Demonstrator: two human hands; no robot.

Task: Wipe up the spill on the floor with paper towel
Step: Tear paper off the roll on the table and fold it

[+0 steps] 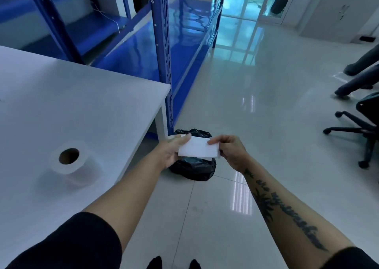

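Note:
A folded white paper towel (pixel 198 148) is held flat in front of me, above the floor. My left hand (pixel 172 149) pinches its left end and my right hand (pixel 231 149) pinches its right end. A white roll of paper towel (pixel 71 163) stands on end on the white table (pixel 61 108) at my left. I cannot make out a spill; only a faint dull patch (pixel 196 207) shows on the glossy tiles between my arms.
A black rubbish bag (pixel 193 169) sits on the floor right under my hands, by the table leg. Blue metal shelving (pixel 164 43) runs along the left. An office chair (pixel 361 129) and another person's legs (pixel 361 76) are at the right.

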